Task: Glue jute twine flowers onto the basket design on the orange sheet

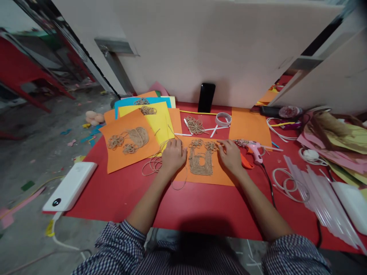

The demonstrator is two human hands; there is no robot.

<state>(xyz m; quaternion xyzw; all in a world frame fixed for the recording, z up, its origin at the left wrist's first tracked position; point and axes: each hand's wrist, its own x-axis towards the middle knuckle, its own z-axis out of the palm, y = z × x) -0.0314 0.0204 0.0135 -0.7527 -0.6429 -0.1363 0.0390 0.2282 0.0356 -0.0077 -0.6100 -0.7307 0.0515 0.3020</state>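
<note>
Both of my hands rest on an orange paper sheet carrying a jute twine design, a looped shape with two small coiled flowers above it. The fingertips of my right hand reach the right jute flower. My left hand lies at the sheet's left edge, over a loose jute cord that loops out across the red table. Whether its fingers grip that cord is hidden. A pink glue gun lies just beyond my right hand.
Another orange sheet with a jute design overlaps yellow and blue papers at left. Farther back stand a black phone and a tape roll. A white power bank sits at the table's left edge; glue sticks lie at right.
</note>
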